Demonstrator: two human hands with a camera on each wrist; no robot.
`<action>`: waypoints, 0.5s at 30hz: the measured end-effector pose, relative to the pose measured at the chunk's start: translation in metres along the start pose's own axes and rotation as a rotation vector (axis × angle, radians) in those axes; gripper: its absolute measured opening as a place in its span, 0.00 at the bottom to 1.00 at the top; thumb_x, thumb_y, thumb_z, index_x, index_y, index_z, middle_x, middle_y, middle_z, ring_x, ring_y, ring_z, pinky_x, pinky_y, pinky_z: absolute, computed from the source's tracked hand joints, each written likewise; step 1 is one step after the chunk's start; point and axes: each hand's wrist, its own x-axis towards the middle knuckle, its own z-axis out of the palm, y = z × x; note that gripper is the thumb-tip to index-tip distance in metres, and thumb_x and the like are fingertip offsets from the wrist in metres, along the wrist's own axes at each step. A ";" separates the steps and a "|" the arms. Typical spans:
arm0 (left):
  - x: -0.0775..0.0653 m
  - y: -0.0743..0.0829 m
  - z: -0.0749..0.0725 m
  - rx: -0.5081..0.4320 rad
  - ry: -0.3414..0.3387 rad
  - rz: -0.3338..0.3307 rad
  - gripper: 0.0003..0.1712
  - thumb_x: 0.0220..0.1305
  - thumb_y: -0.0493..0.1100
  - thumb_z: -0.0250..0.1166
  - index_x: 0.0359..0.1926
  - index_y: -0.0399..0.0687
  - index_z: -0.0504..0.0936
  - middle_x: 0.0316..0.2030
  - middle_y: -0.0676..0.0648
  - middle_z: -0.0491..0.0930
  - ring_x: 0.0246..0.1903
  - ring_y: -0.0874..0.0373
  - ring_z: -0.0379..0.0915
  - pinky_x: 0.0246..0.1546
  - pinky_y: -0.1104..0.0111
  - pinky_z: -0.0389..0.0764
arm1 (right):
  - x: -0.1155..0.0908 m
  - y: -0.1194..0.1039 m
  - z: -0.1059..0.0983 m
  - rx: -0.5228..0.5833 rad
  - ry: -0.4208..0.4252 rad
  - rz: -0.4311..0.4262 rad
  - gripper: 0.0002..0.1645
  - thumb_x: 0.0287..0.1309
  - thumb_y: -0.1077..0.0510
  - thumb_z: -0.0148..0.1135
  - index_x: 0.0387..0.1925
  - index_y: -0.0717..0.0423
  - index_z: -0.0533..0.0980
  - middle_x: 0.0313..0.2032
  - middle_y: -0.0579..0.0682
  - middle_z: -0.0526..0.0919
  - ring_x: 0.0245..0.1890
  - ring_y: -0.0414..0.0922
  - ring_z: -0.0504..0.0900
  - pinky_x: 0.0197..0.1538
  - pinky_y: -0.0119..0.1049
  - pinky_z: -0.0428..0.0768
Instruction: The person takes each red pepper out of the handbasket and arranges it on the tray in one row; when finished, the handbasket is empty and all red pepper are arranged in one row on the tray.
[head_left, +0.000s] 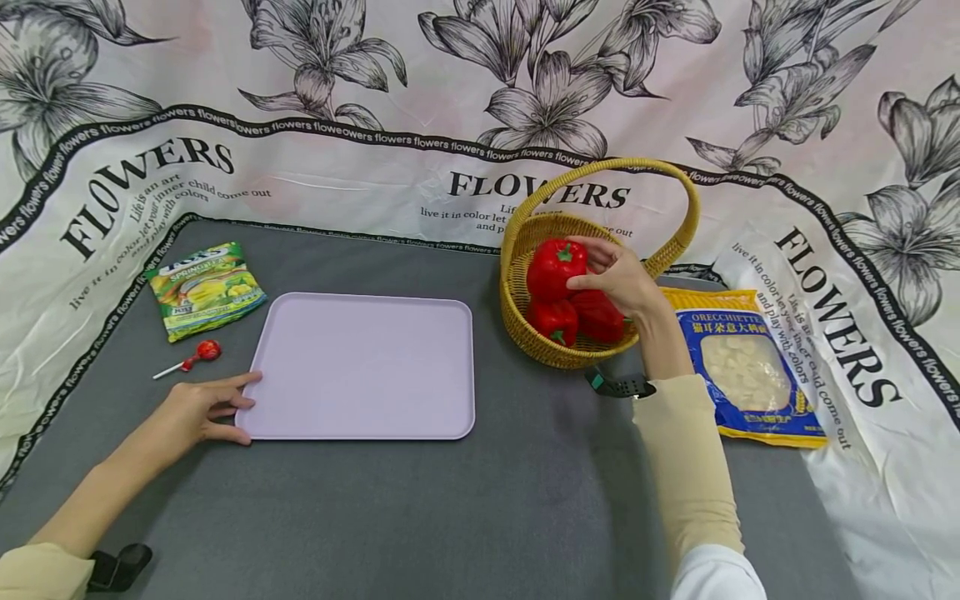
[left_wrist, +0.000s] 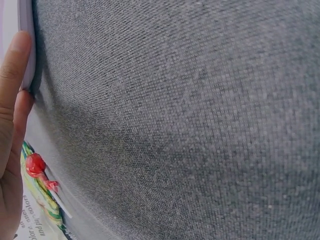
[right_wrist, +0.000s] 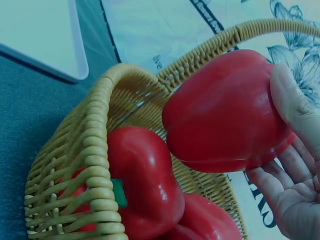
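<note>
My right hand [head_left: 618, 279] grips a red bell pepper [head_left: 553, 271] between thumb and fingers, over the wicker basket [head_left: 570, 358]. Up close in the right wrist view, the gripped bell pepper [right_wrist: 225, 110] sits above other red bell peppers [right_wrist: 145, 185], one with a green stem. My left hand [head_left: 206, 408] rests at the left edge of a pale lilac tray [head_left: 360, 367], its fingers extended. The left wrist view has one fingertip on the side of the tray [left_wrist: 27, 55].
Left of the tray lie a lollipop [head_left: 201, 354] with a red wrapper and a yellow-green packet [head_left: 207, 292]. A blue-yellow bag of orecchiette [head_left: 750, 367] is at the basket's right. The basket's tall handle [head_left: 686, 217] arches over it. Flower-printed cloth [head_left: 337, 175] borders the grey surface.
</note>
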 end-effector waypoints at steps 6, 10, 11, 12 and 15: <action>-0.002 -0.002 0.000 -0.001 -0.010 -0.020 0.24 0.26 0.39 0.82 0.32 0.38 0.86 0.48 0.32 0.80 0.43 0.74 0.75 0.35 0.90 0.72 | -0.007 -0.004 0.006 -0.006 -0.008 -0.012 0.38 0.45 0.78 0.68 0.60 0.58 0.73 0.55 0.49 0.77 0.55 0.46 0.75 0.52 0.32 0.78; -0.002 0.000 -0.001 0.000 -0.018 -0.044 0.24 0.26 0.39 0.82 0.32 0.39 0.86 0.49 0.33 0.80 0.44 0.75 0.74 0.36 0.90 0.72 | -0.011 -0.006 0.010 -0.011 -0.033 -0.012 0.36 0.44 0.78 0.68 0.57 0.55 0.75 0.52 0.48 0.79 0.51 0.45 0.78 0.48 0.34 0.81; -0.002 0.000 -0.001 0.000 -0.019 -0.047 0.23 0.27 0.39 0.82 0.32 0.39 0.86 0.49 0.33 0.80 0.45 0.75 0.74 0.36 0.90 0.72 | -0.013 -0.007 0.011 -0.024 -0.039 -0.011 0.36 0.44 0.78 0.68 0.56 0.55 0.76 0.51 0.47 0.80 0.50 0.44 0.79 0.48 0.34 0.81; -0.001 0.001 -0.001 -0.002 -0.019 -0.047 0.24 0.27 0.39 0.82 0.32 0.39 0.86 0.49 0.33 0.80 0.44 0.73 0.75 0.36 0.90 0.72 | -0.014 -0.008 0.012 -0.038 -0.047 -0.011 0.36 0.44 0.78 0.69 0.56 0.55 0.76 0.51 0.47 0.80 0.50 0.44 0.79 0.47 0.35 0.81; -0.001 0.002 -0.001 -0.003 -0.019 -0.040 0.24 0.27 0.40 0.82 0.32 0.39 0.86 0.49 0.32 0.80 0.44 0.71 0.76 0.36 0.90 0.72 | -0.016 -0.009 0.015 -0.099 -0.057 -0.007 0.36 0.43 0.76 0.71 0.57 0.56 0.75 0.51 0.49 0.81 0.50 0.45 0.80 0.47 0.35 0.81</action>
